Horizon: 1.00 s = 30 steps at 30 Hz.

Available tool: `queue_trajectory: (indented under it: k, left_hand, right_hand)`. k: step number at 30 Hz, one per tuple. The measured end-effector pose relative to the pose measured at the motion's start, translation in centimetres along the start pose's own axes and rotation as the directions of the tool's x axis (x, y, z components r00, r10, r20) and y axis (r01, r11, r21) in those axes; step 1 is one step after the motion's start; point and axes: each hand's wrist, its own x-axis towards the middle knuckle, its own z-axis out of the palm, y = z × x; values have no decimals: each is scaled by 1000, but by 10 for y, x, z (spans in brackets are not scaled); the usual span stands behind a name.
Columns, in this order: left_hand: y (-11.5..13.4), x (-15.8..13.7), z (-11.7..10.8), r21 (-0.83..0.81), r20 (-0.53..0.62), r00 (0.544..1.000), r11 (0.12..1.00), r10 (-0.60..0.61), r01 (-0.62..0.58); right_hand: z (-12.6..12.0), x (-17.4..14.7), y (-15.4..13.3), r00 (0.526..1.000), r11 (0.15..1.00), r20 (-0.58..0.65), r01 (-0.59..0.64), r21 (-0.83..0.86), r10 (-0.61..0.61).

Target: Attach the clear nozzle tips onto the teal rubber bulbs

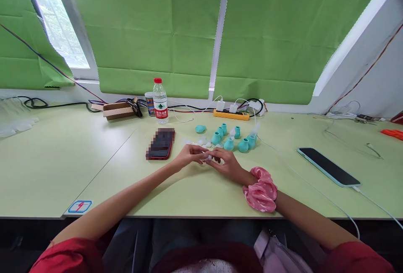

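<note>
Whitish, shiny little piece (209,157) sits right between the left hand (190,156) and right hand (227,164), pinched from both sides with the fingers curled in nearly closed, too small to tell what it is tbh. Just beyond the hands there's a scatter of white translucent scraps (204,143) on the pale worktop (103,180). Past the right hand you've got a bunch of teal bulb-shaped pots (243,145), mostly upright, plus one teal bulb (200,128) on its side, and a red-edged phone (160,143) lies flat near the left hand
</note>
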Motion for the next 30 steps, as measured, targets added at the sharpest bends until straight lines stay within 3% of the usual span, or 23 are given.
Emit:
queue_trajectory:
  k: [4, 11, 15, 30]
  left_hand:
    - [0, 0, 0, 9, 89, 995, 999, -53, 53]
    - [1, -3, 2, 144, 68, 995, 986, 76, -86]
    - [3, -5, 4, 186, 57, 994, 977, 95, -104]
    - [2, -3, -1, 133, 103, 991, 987, 82, -95]
  right_hand:
    - [-1, -1, 0, 999, 999, 17, 44, 19, -44]
    - [0, -2, 4, 994, 994, 2, 107, -11, -107]
    - [2, -4, 7, 990, 989, -9, 139, -52, -140]
    - [1, -5, 7, 990, 989, -17, 141, -40, -142]
